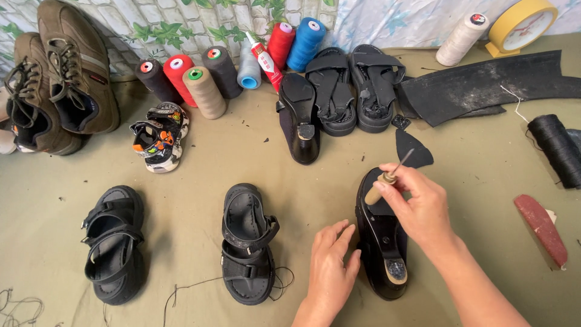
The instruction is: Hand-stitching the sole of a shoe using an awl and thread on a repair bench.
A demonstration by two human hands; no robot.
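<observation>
My right hand (420, 209) grips a wooden-handled awl (387, 178), its metal point slanting up toward a cut black rubber piece (413, 148). Under that hand a black heeled shoe (382, 245) lies on its side, sole up and heel toward me. My left hand (331, 266) rests flat on the cloth, fingers together against the shoe's left edge, holding nothing. A black sandal (247, 242) with a loose thread lies to the left of my left hand.
Another black sandal (114, 242) lies far left. At the back stand thread spools (204, 91), a glue tube (264, 60), a second heeled shoe (299, 118), black slippers (357, 88), brown shoes (54, 79), a child's sandal (160, 136), a rubber sheet (484, 85). A black thread spool (555, 148) and reddish stone (541, 227) sit right.
</observation>
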